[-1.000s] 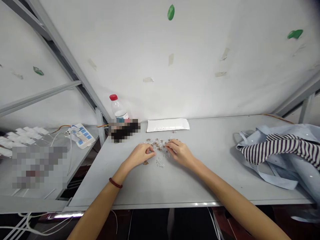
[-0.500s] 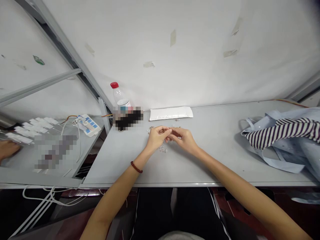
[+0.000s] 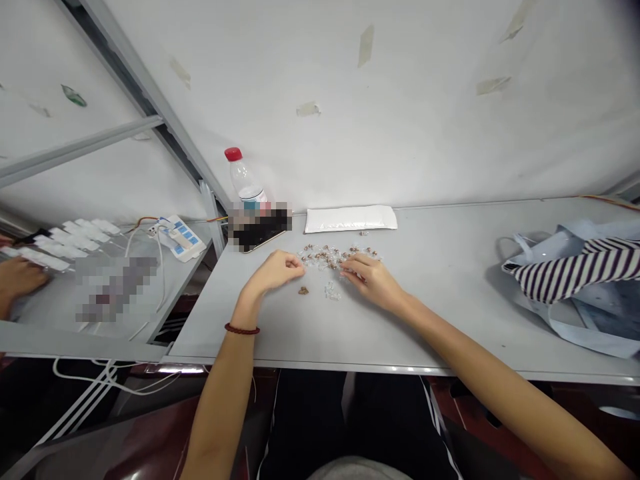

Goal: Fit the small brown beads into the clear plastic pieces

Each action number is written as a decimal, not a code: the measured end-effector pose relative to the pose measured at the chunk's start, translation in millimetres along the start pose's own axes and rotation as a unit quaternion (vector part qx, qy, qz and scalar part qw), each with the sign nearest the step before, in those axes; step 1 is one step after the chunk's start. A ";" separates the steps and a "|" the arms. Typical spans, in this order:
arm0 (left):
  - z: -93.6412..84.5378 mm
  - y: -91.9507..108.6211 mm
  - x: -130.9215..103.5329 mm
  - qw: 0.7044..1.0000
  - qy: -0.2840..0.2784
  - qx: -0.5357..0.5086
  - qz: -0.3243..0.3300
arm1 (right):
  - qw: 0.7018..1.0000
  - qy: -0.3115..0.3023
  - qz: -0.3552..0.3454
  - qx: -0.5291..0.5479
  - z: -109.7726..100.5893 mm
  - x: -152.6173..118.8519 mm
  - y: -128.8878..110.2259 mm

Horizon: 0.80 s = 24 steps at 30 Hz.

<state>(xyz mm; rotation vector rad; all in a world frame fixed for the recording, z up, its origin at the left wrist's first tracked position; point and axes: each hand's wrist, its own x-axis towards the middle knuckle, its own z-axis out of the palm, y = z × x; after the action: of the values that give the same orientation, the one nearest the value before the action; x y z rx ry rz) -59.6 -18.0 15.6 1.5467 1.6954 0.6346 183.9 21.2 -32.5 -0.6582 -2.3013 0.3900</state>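
Observation:
A loose heap of small clear pieces with copper-brown parts (image 3: 323, 255) lies in the middle of the grey table. My left hand (image 3: 276, 270) is at the heap's left side, thumb and fingertips pressed together; whatever may be between them is too small to make out. At the heap's right side is my right hand (image 3: 369, 277), its fingers pinched down at the pieces, the tips partly hidden. Nearer me are a small pile of brown bits (image 3: 303, 291) and, right of it, a small pile of clear bits (image 3: 332, 291).
A flat white packet (image 3: 350, 219) lies against the wall. To its left are a red-capped bottle (image 3: 245, 177) and a blurred dark phone-like object (image 3: 265, 230). A light blue bag with a striped strap (image 3: 565, 273) is at right. A co-worker's hand (image 3: 23, 277) and a power strip (image 3: 181, 239) are at left.
My hands were together over the heap and have parted, the left moving left and the right slightly right. The heap and the brown pile now show. The view has shifted a little.

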 end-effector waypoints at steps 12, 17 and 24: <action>-2.8 -2.7 -1.1 0.991 -0.131 0.030 0.008 | 0.993 -0.113 0.030 -0.023 -1.4 -0.2 -3.3; 0.8 0.2 -1.1 0.991 -0.122 0.045 0.014 | 0.993 -0.102 0.045 -0.033 -7.3 1.9 -3.6; 23.5 0.7 7.3 0.992 0.030 0.084 0.087 | 0.994 -0.060 0.077 -0.045 -10.8 3.0 2.3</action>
<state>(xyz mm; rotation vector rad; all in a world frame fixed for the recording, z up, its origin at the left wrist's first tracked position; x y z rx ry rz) -40.6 -13.6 0.6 1.8269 1.7073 0.6450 190.4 25.7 -24.3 -0.8817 -2.4016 0.4090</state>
